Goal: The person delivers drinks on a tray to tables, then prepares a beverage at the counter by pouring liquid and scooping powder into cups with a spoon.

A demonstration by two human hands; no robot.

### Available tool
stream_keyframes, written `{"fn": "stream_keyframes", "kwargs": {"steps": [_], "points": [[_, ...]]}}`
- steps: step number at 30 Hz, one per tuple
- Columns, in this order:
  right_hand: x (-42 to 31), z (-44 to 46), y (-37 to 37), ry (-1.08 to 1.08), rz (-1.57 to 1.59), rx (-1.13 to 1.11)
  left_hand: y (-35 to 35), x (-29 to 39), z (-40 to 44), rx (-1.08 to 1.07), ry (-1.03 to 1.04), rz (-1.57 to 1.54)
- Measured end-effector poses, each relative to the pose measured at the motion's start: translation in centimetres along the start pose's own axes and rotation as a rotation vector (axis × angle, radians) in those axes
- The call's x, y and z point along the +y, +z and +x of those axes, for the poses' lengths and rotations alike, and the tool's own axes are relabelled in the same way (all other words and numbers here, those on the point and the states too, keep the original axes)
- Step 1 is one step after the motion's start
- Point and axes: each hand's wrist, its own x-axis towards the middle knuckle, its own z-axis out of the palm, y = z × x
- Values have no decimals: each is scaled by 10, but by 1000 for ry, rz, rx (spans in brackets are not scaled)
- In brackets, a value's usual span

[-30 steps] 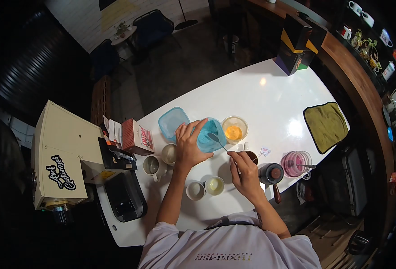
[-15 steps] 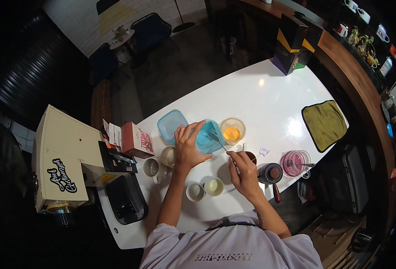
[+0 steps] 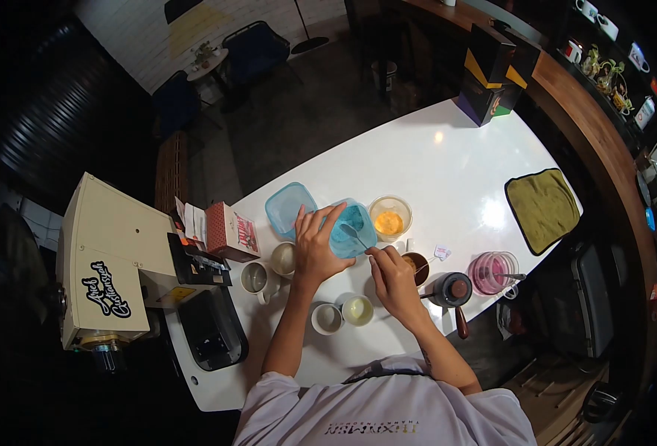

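My left hand [image 3: 317,249] is wrapped round the side of a blue plastic container [image 3: 343,251], keeping it tilted on the white table. Inside lies bright blue powder [image 3: 350,217]. A metal spoon [image 3: 359,240] dips into it, its handle pinched in the fingers of my right hand [image 3: 397,284]. Behind my left hand is a blue lid [image 3: 290,209]. Just right of the blue container stands a clear tub of orange powder [image 3: 388,222]. A mug with brown contents [image 3: 417,269] sits beside my right hand. Two small white cups, one empty-looking [image 3: 327,320] and one with pale yellow contents [image 3: 357,311], stand between my forearms.
A portafilter with a tamper [image 3: 452,289] and a glass of pink contents [image 3: 492,272] stand at right. An olive cloth [image 3: 542,210] lies farther right. Two more cups [image 3: 255,278], a pink box [image 3: 232,232] and a cream machine [image 3: 113,253] are at left.
My right hand has moved slightly left and away from me, bringing the spoon farther into the blue container. My left hand keeps its hold. The whole view has shifted a little.
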Motion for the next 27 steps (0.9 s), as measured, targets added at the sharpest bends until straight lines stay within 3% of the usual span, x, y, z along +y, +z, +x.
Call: {"fn": "stream_keyframes", "kwargs": {"steps": [15, 27], "points": [[3, 9, 11, 15, -17, 36, 1, 2, -1, 18, 3, -1], [6, 12, 25, 70, 162, 124, 0, 1, -1, 9, 12, -7]]}}
